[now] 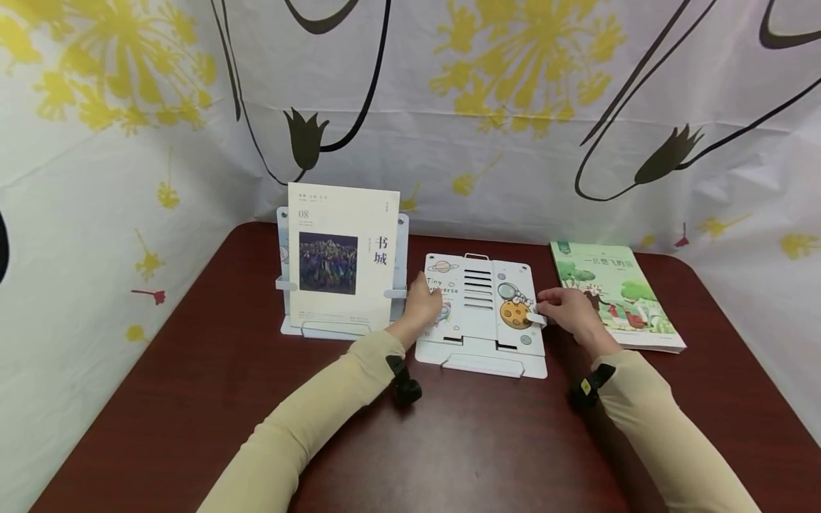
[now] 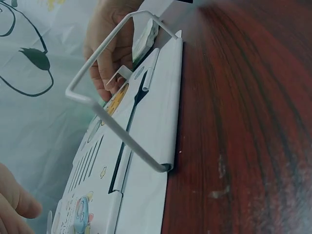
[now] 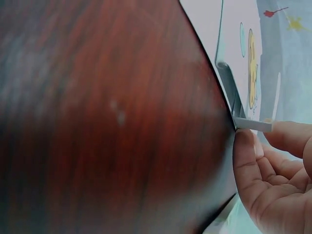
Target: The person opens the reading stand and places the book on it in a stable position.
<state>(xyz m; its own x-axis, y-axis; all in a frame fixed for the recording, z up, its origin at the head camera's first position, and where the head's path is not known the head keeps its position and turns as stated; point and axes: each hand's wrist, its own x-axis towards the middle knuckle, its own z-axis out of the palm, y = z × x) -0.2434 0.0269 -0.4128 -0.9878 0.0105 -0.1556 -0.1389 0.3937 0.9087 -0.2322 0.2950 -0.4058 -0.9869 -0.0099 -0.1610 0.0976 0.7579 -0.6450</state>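
A white book stand [image 1: 477, 306] printed with planets and an astronaut leans back on the dark red table. My left hand [image 1: 422, 305] holds its left edge, thumb over the printed front and the other fingers largely hidden. At the opposite edge, my right hand [image 1: 567, 310] pinches the small white page clip [image 1: 537, 318] between thumb and fingers. Close up in the right wrist view, that clip [image 3: 254, 124] sticks out sideways between thumb and forefinger. A bent wire ledge [image 2: 124, 136] juts from the stand's lower front in the left wrist view. No book lies on this stand.
Left of it, a second stand [image 1: 402, 246] carries an upright cream book [image 1: 372, 299] behind its page clips. A green picture book [image 1: 631, 278] lies flat to the right, close by my right hand. A patterned white cloth [image 1: 410, 142] hangs behind the table [image 1: 462, 442].
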